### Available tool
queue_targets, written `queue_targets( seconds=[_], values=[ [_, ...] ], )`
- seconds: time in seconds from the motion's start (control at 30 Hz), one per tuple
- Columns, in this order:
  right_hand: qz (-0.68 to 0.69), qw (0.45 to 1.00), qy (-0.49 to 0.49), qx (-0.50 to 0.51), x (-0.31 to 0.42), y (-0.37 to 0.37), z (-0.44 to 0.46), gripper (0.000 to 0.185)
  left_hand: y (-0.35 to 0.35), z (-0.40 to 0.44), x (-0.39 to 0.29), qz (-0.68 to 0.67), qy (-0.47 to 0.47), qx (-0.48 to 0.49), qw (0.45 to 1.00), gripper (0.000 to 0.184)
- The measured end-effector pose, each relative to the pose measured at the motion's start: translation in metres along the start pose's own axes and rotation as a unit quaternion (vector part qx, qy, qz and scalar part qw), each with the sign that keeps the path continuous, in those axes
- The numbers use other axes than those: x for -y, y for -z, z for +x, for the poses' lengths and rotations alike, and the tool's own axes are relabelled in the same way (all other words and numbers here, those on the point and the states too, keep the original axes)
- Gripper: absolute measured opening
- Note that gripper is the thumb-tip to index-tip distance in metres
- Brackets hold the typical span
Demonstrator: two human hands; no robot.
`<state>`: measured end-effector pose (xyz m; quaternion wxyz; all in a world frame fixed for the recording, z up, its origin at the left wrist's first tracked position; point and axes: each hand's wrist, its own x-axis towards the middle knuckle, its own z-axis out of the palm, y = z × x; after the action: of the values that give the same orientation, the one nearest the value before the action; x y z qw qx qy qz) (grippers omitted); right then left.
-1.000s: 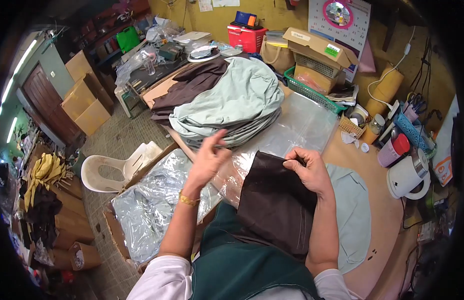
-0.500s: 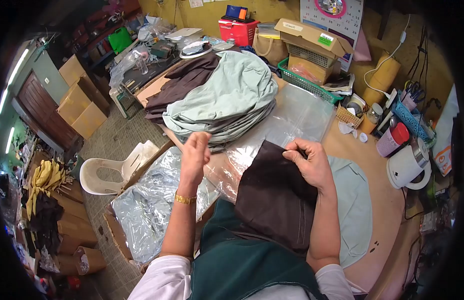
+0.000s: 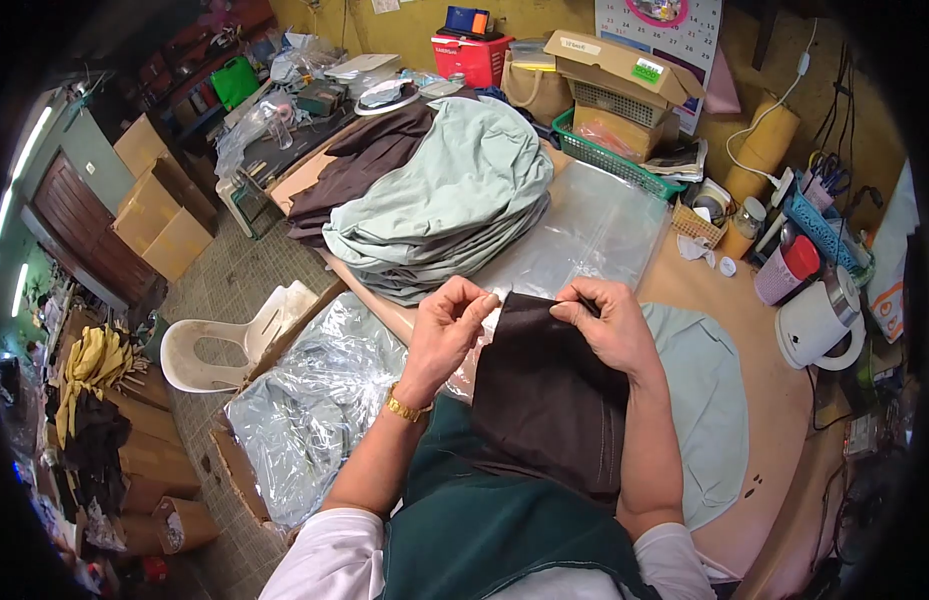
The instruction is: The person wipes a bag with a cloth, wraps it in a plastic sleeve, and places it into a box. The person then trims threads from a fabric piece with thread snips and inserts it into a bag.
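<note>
A dark brown piece of stitched cloth [image 3: 549,400] hangs over my lap, with pale seam lines along its right side. My right hand [image 3: 609,325] pinches its upper edge between thumb and fingers. Just beside the cloth's top left corner, my left hand [image 3: 452,335] is closed in a pinch; whatever is between its fingertips is too small to make out. A gold-coloured band [image 3: 408,408] circles my left wrist. Pale green cloth [image 3: 694,410] lies flat on the table to the right of my right forearm.
Ahead on the table [image 3: 774,400] are a pile of pale green cloth [image 3: 444,190], brown cloth [image 3: 359,165] and clear plastic bags [image 3: 594,225]. A carton holds plastic-wrapped goods [image 3: 319,400] at left, near a white chair [image 3: 204,355]. A kettle [image 3: 819,325] stands at right.
My left hand has moved right and down to the cloth's top left corner, its fingers now pinched. My right hand keeps its grip on the upper edge, shifted slightly left.
</note>
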<state>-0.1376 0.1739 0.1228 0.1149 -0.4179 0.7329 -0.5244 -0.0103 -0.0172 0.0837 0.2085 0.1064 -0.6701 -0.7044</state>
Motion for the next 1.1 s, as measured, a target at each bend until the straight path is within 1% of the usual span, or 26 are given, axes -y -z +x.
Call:
queue_targets(
  seconds=[0.07,0.1,0.13,0.17,0.23,0.27,0.33,0.37,0.4,0.47,0.5,0.63,0.7,0.83,0.9,0.93,1.0,1.03,1.1],
  values=[
    [-0.006,1.0,-0.01,0.011,0.0,-0.003,0.0,0.023,0.001,-0.003,0.002,-0.118,-0.013,0.04,0.992,0.015],
    [-0.058,0.997,0.029,-0.038,0.002,-0.006,-0.001,0.022,0.001,-0.004,-0.002,-0.117,-0.012,0.04,0.992,0.015],
    [-0.11,0.988,0.069,-0.087,0.005,-0.009,-0.001,0.023,-0.001,-0.006,-0.01,-0.222,0.048,0.055,0.972,0.014],
    [-0.11,0.988,0.07,-0.087,0.012,-0.012,-0.001,0.023,-0.001,-0.008,-0.015,-0.323,0.107,0.069,0.938,0.014],
    [-0.095,0.967,0.086,-0.219,0.031,-0.018,-0.005,0.025,-0.004,-0.008,-0.016,-0.333,0.093,0.068,0.936,0.016],
    [-0.095,0.967,0.087,-0.218,0.038,-0.017,-0.009,0.025,-0.006,-0.008,-0.016,-0.343,0.08,0.067,0.934,0.017],
    [-0.181,0.963,0.125,-0.157,0.047,-0.018,-0.018,0.027,-0.01,-0.01,-0.017,-0.341,0.074,0.067,0.935,0.018],
    [-0.215,0.95,0.161,-0.161,0.049,-0.022,-0.02,0.032,-0.011,-0.011,-0.017,-0.338,0.07,0.069,0.936,0.019],
    [-0.214,0.95,0.163,-0.161,0.049,-0.025,-0.021,0.032,-0.012,-0.012,-0.015,-0.338,0.068,0.067,0.936,0.019],
    [-0.28,0.919,0.223,-0.166,0.048,-0.032,-0.021,0.037,-0.013,-0.014,-0.008,-0.343,0.034,0.08,0.935,0.02],
    [-0.287,0.908,0.247,-0.181,0.049,-0.034,-0.021,0.04,-0.014,-0.015,-0.006,-0.338,0.032,0.079,0.937,0.019],
    [-0.313,0.897,0.257,-0.176,0.049,-0.04,-0.021,0.033,-0.023,-0.019,-0.01,-0.297,0.022,0.067,0.952,0.016],
    [-0.318,0.884,0.273,-0.205,0.05,-0.041,-0.02,0.027,-0.028,-0.021,-0.012,-0.25,0.016,0.046,0.967,0.016],
    [-0.328,0.88,0.278,-0.2,0.051,-0.04,-0.022,0.026,-0.03,-0.023,-0.013,-0.222,0.004,0.053,0.974,0.017],
    [-0.35,0.871,0.285,-0.193,0.047,-0.04,-0.023,0.026,-0.031,-0.027,-0.019,-0.167,-0.004,0.068,0.984,0.017],
    [-0.35,0.872,0.284,-0.193,0.047,-0.039,-0.025,0.026,-0.029,-0.028,-0.017,-0.167,-0.003,0.068,0.984,0.017],
    [-0.34,0.889,0.268,-0.15,0.049,-0.036,-0.027,0.02,-0.027,-0.027,-0.015,-0.188,0.008,0.092,0.978,0.018],
    [-0.34,0.889,0.268,-0.151,0.052,-0.032,-0.028,0.02,-0.029,-0.028,-0.017,-0.187,0.008,0.093,0.978,0.018],
    [-0.296,0.92,0.189,-0.174,0.058,-0.022,-0.025,0.025,-0.033,-0.032,-0.029,-0.217,0.025,0.055,0.974,0.018]
  ],
)
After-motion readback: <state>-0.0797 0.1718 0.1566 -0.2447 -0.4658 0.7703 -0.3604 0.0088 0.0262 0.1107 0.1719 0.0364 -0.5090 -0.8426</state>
